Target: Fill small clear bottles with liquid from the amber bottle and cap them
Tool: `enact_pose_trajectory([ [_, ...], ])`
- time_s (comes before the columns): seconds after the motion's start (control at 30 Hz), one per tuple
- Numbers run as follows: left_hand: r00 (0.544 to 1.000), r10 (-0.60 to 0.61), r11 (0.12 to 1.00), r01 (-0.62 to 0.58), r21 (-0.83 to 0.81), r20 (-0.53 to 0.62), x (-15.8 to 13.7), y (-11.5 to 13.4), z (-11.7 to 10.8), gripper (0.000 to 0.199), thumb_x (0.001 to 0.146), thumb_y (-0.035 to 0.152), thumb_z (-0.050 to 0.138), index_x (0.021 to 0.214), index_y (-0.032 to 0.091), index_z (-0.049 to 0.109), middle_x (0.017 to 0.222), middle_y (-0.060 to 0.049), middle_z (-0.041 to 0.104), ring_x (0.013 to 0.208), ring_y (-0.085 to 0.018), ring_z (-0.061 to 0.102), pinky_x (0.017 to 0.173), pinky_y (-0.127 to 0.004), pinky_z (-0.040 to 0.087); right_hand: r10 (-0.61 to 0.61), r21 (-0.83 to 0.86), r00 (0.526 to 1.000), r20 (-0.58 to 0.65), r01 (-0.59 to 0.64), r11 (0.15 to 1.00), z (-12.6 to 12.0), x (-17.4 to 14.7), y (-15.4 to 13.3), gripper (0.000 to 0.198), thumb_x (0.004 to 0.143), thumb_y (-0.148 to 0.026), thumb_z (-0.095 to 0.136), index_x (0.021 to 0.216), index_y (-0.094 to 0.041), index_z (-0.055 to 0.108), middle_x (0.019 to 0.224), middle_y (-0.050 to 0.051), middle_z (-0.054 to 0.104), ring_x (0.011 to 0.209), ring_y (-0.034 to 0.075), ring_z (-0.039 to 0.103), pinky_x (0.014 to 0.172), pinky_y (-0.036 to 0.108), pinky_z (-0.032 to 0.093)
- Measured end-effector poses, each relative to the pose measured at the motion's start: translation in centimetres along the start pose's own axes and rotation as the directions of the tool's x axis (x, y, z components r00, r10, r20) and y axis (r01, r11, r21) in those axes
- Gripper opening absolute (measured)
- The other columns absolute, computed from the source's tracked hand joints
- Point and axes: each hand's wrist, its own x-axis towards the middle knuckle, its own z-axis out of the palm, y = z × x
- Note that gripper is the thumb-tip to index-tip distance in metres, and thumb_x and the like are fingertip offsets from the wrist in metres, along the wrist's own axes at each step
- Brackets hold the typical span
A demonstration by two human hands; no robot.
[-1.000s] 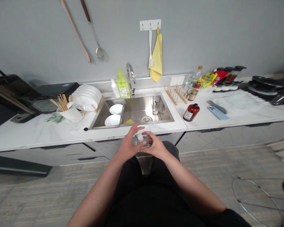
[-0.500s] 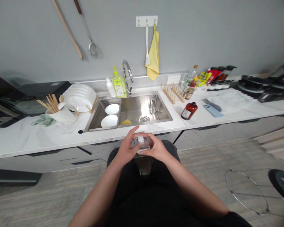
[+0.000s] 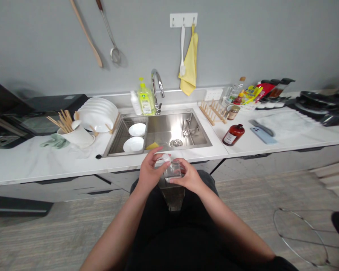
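Observation:
In front of the counter's edge, a clear pump bottle (image 3: 173, 171) with a white pump head (image 3: 166, 158) is held between my hands. My left hand (image 3: 152, 167) pinches the pump head with thumb and fingers. Around the bottle's clear body, from the right side, my right hand (image 3: 188, 176) is closed. The bottle looks tilted, its pump end toward my left hand. Whether the pump is still screwed in, I cannot tell.
Beyond my hands lies the steel sink (image 3: 169, 148) with white bowls (image 3: 133, 144) in its rack. A brown bottle (image 3: 233, 134) and a blue phone (image 3: 263, 135) rest at right. Left stand plates (image 3: 97, 113) and a chopstick holder (image 3: 78, 135).
The bottle has turned so more of its clear body shows, and the pump head sits higher toward the left hand. The camera view has shifted slightly.

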Motion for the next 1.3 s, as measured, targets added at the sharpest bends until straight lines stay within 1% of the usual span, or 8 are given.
enact_pose_trajectory([
  [0.1,1.000,-0.014,1.000,0.014,-0.013,-0.017,0.4,0.4,-0.4,0.076,0.087,0.043,0.100,0.152,0.023,0.067,0.122,-0.012,0.089,0.120,-0.032,0.085,0.116,-0.050,0.062,-0.005,-0.022,1.000,-0.013,0.005,1.000,-0.2,0.4,0.2,0.087,0.063,-0.047,0.112,0.136,-0.027,0.070,0.130,0.007,0.080,0.105,0.028,0.080,0.097,0.043,0.068],
  [0.27,0.999,-0.023,0.999,0.022,-0.028,-0.035,0.9,0.7,-0.6,0.073,0.089,0.044,0.099,0.151,0.023,0.066,0.121,-0.012,0.089,0.124,-0.033,0.084,0.114,-0.050,0.064,-0.006,-0.033,1.000,-0.011,0.005,0.999,-0.3,0.8,0.7,0.087,0.063,-0.047,0.112,0.138,-0.028,0.070,0.134,0.008,0.079,0.101,0.027,0.080,0.095,0.044,0.068],
  [0.43,0.995,-0.007,0.998,0.001,-0.064,-0.098,1.2,0.5,-0.7,0.070,0.087,0.045,0.100,0.146,0.024,0.070,0.119,-0.010,0.089,0.117,-0.030,0.086,0.110,-0.047,0.065,-0.014,-0.039,1.000,-0.008,0.014,0.999,-0.4,0.8,1.0,0.088,0.063,-0.046,0.112,0.139,-0.028,0.071,0.132,0.008,0.079,0.106,0.029,0.080,0.098,0.045,0.068],
  [0.6,0.996,-0.021,0.999,0.018,-0.026,-0.088,0.6,0.8,-0.6,0.059,0.087,0.045,0.100,0.137,0.023,0.078,0.126,-0.013,0.088,0.119,-0.031,0.085,0.107,-0.046,0.066,-0.017,-0.028,1.000,-0.016,0.016,0.999,-0.6,0.4,0.9,0.085,0.063,-0.044,0.112,0.137,-0.027,0.072,0.134,0.008,0.078,0.104,0.028,0.080,0.097,0.044,0.068],
  [0.8,0.996,-0.042,0.998,0.038,-0.047,-0.084,0.0,0.7,-0.6,0.062,0.086,0.047,0.101,0.138,0.023,0.078,0.124,-0.013,0.089,0.114,-0.030,0.086,0.105,-0.047,0.067,-0.023,-0.045,1.000,-0.006,0.023,0.999,-0.8,0.1,0.9,0.085,0.063,-0.045,0.111,0.137,-0.027,0.072,0.129,0.007,0.080,0.095,0.025,0.080,0.093,0.043,0.068],
  [0.97,0.995,-0.051,0.998,0.048,-0.030,-0.083,-0.4,0.2,-0.7,0.061,0.086,0.047,0.101,0.138,0.023,0.080,0.126,-0.013,0.089,0.115,-0.030,0.085,0.107,-0.047,0.066,-0.028,-0.052,0.999,-0.018,0.027,0.998,-0.6,0.0,0.5,0.085,0.062,-0.045,0.112,0.135,-0.027,0.073,0.131,0.008,0.080,0.099,0.027,0.079,0.092,0.043,0.068],
  [1.13,0.991,-0.044,0.999,0.042,-0.014,-0.123,-1.0,0.0,-0.8,0.059,0.086,0.047,0.100,0.137,0.023,0.082,0.127,-0.013,0.088,0.117,-0.031,0.084,0.108,-0.046,0.064,-0.031,-0.059,1.000,0.000,0.031,0.998,-0.4,0.0,0.5,0.083,0.064,-0.045,0.110,0.136,-0.027,0.073,0.132,0.008,0.079,0.102,0.028,0.079,0.093,0.043,0.067],
  [1.3,0.989,-0.039,0.999,0.037,-0.021,-0.144,-1.8,0.4,-2.1,0.057,0.085,0.045,0.101,0.134,0.023,0.082,0.124,-0.013,0.088,0.109,-0.027,0.083,0.100,-0.041,0.064,-0.020,-0.068,1.000,-0.001,0.020,0.997,-0.2,0.0,0.9,0.085,0.064,-0.044,0.111,0.137,-0.027,0.072,0.133,0.008,0.079,0.101,0.027,0.079,0.094,0.044,0.067],
])
